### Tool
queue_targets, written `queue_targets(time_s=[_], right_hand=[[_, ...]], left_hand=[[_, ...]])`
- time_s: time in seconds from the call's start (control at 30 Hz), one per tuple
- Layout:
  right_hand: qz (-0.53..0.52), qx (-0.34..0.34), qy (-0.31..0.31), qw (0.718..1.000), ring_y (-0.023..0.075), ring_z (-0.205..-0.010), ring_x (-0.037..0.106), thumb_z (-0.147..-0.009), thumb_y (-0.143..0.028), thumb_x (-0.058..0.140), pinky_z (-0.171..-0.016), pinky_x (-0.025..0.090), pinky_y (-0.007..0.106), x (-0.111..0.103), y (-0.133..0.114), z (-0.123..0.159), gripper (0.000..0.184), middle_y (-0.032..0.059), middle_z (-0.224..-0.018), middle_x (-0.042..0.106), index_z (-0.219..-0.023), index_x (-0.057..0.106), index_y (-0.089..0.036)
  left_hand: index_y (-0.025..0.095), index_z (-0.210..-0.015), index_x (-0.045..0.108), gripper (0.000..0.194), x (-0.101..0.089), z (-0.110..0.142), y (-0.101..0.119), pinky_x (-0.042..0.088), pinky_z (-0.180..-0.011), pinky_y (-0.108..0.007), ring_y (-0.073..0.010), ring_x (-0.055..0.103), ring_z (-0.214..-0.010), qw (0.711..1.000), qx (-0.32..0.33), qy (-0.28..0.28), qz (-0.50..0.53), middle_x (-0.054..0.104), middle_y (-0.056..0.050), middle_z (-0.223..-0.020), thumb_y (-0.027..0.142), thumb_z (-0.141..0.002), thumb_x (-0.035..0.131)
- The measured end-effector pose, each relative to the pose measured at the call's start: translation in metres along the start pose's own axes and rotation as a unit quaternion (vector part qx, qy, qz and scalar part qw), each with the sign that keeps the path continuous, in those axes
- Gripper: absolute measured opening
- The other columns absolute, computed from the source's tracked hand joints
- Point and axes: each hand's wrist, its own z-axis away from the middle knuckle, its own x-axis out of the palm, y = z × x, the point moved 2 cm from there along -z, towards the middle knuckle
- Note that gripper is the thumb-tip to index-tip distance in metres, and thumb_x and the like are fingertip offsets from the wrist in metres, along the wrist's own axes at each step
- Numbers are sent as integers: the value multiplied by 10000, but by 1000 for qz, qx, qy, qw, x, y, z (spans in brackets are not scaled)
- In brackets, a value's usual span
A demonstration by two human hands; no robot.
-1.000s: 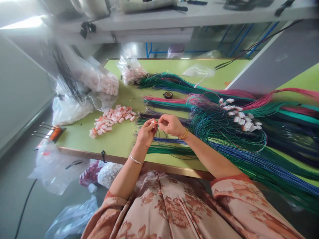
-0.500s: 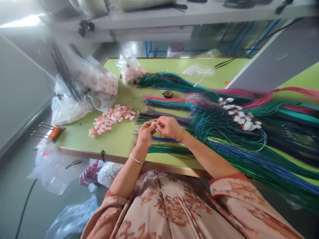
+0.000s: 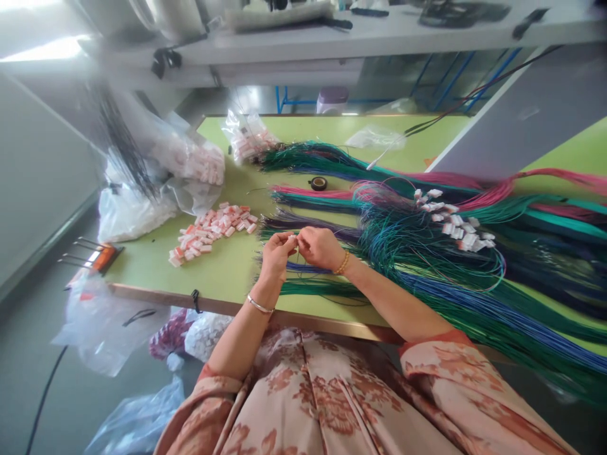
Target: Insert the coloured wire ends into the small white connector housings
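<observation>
My left hand [image 3: 275,256] pinches a small white connector [image 3: 292,238] between thumb and fingers, just above the green table [image 3: 222,272]. My right hand [image 3: 320,246] meets it fingertip to fingertip and pinches a thin wire at the connector. Beneath both hands lie bundles of blue, green and purple wires [image 3: 427,265]. A loose pile of white and orange connectors [image 3: 211,230] sits to the left of my left hand.
Finished white connectors [image 3: 453,218] lie on the wire bundles at right. A black tape roll [image 3: 318,183] sits further back. Plastic bags of connectors [image 3: 190,161] crowd the far left corner. An orange tool [image 3: 97,256] rests at the left edge. A grey panel [image 3: 521,120] stands at the right.
My two hands have drawn closer together and dropped slightly toward the table; the connector stays pinched in the left hand. The view shifted a little.
</observation>
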Motion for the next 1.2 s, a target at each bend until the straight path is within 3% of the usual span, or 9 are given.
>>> queue_targets(time_s=[0.1,0.17,0.3,0.43,0.6,0.8,1.0,1.1,1.2], right_hand=[[-106,16,16,994,125,-633,532,-888,-275,486,-616,385,236,-18,18,-20,195,28,-738,655,-832,632,-158],[-117,59,50,990,127,-651,554,-895,-286,497,-630,407,235,-25,38,-41,207,29,-774,676,-879,656,-154],[12,158,10,987,160,-743,596,-831,-219,575,-696,421,260,-11,79,-79,144,53,-835,702,-853,707,-165],[112,217,-53,968,186,-813,608,-822,-267,614,-687,404,273,15,104,-95,152,72,-979,697,-900,723,-195],[153,184,-88,967,195,-844,607,-888,-229,510,-686,387,281,25,113,-96,191,85,-1010,683,-926,694,-194],[179,153,-102,967,210,-881,608,-915,-311,513,-688,381,286,25,119,-95,186,83,-1055,672,-980,656,-211],[208,91,-120,966,236,-936,609,-944,-232,413,-701,385,292,21,118,-94,256,137,-1081,663,-1068,627,-164],[166,107,-110,974,217,-875,606,-920,-209,439,-710,393,281,10,122,-93,250,142,-1017,678,-1063,631,-139],[60,140,-103,983,170,-767,590,-875,-213,498,-698,407,256,3,126,-97,192,87,-890,694,-960,655,-143]], left_hand=[[157,-796,671,328,-1,-8,7,445,-641,-227,-85,579,-655,1000,-5,-16,21,664,-6,-724,279,-550,851],[161,-803,678,311,-2,-15,9,453,-647,-222,-85,582,-667,999,-15,-17,39,673,-11,-747,253,-557,844],[153,-791,677,271,-6,-24,5,450,-634,-209,-81,578,-660,997,-44,-18,66,674,-17,-746,215,-576,830],[140,-791,670,254,-9,-25,-2,450,-625,-201,-68,567,-642,995,-54,-29,78,672,-20,-750,201,-598,824],[140,-809,665,260,-12,-24,-5,449,-625,-206,-73,572,-652,994,-60,-34,80,671,-23,-756,206,-611,821],[138,-822,660,270,-9,-22,-5,442,-629,-210,-75,578,-667,994,-66,-40,80,668,-28,-762,219,-621,822],[143,-814,661,270,-12,-22,-6,438,-624,-206,-77,573,-672,993,-68,-37,84,669,-27,-760,228,-616,824],[142,-822,660,276,-12,-23,-7,439,-625,-206,-78,578,-674,993,-69,-38,89,673,-29,-775,223,-615,824],[140,-828,661,276,-12,-23,-8,438,-625,-205,-72,573,-665,992,-69,-42,96,671,-26,-777,217,-617,821]])
